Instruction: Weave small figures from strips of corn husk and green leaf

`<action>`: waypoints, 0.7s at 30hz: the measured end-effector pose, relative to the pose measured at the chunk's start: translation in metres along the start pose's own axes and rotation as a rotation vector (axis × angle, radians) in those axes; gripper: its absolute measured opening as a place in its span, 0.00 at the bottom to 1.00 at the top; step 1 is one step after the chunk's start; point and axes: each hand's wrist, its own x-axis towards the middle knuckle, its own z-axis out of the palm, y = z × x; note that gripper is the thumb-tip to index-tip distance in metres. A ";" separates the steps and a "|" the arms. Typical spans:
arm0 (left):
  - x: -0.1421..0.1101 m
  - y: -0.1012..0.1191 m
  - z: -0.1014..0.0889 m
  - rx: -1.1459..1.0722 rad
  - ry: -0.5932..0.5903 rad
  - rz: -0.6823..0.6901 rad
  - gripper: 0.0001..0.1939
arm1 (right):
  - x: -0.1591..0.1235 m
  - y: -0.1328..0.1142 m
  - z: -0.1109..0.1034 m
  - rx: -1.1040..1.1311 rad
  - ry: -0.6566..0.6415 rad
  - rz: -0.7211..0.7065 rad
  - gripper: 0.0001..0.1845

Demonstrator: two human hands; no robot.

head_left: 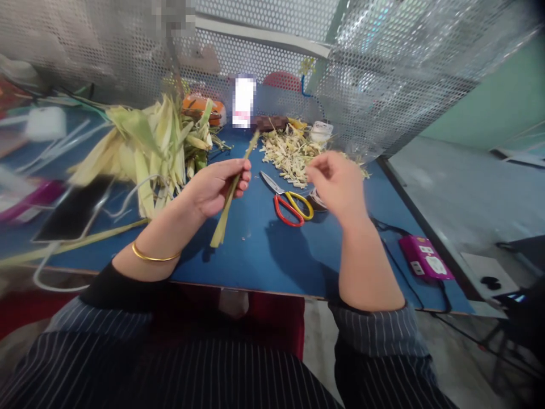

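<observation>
A narrow folded strip of corn husk (225, 218) slants upward through my left hand (218, 184), whose fingers are closed around it. My right hand (336, 184) hovers over the right side of the table with thumb and fingertips curled together; whatever is between them is too small or hidden to name. Between the hands lie scissors (293, 207) with one red and one yellow handle, blades pointing away to the left. Behind them is a heap of small pale husk pieces (289, 156). Whole dried corn husks (142, 147) are piled left of my left hand.
On the left a dark phone (76, 210) lies with a white cable. A bright upright screen (243, 102) and an orange object (206, 108) stand at the back before a perforated metal panel (272, 34). A purple packet (426, 258) sits at the right edge of the blue table (247, 267).
</observation>
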 end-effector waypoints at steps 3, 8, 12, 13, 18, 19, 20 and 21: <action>0.007 -0.002 -0.008 -0.271 0.121 -0.096 0.06 | -0.018 0.008 0.002 -0.440 -0.383 0.096 0.10; 0.013 -0.020 -0.005 -0.226 0.132 -0.227 0.06 | -0.041 0.006 0.037 -0.787 -0.429 0.094 0.11; 0.013 -0.025 -0.004 -0.222 0.072 -0.200 0.05 | -0.056 -0.010 0.046 -0.711 -0.451 0.083 0.12; 0.013 -0.025 -0.005 -0.221 0.067 -0.194 0.04 | -0.059 -0.013 0.043 -0.653 -0.454 0.043 0.13; 0.015 -0.025 -0.006 -0.199 0.077 -0.213 0.05 | -0.046 -0.004 0.006 -0.666 -0.070 0.075 0.27; 0.015 -0.025 -0.005 -0.194 0.077 -0.215 0.05 | -0.038 0.003 -0.002 -0.729 0.026 0.146 0.34; 0.014 -0.025 -0.005 -0.190 0.075 -0.216 0.05 | -0.029 0.011 -0.009 -0.769 0.072 0.223 0.39; 0.014 -0.025 -0.005 -0.188 0.074 -0.217 0.05 | -0.021 0.019 -0.015 -0.787 0.054 0.299 0.42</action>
